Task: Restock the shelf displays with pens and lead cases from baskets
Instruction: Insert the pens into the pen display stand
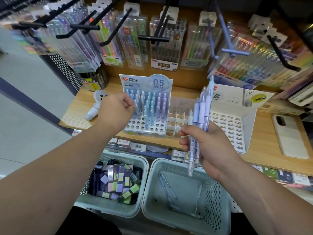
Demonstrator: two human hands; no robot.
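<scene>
Right hand (pixel 208 145) grips a pen bundle (pixel 200 111); left hand (pixel 116 110) curls at the display rack (pixel 144 132), hold unclear. Next: fill an empty hole.

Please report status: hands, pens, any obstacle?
Right hand grips pen bundle. Left hand curled at pen display, grip unclear. Front holes empty, nothing blocking.

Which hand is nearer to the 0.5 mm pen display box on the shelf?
Left. The left hand overlaps the left side of the pen display box. The right hand holds a bunch of pens, clear of the box, to its right.
</scene>
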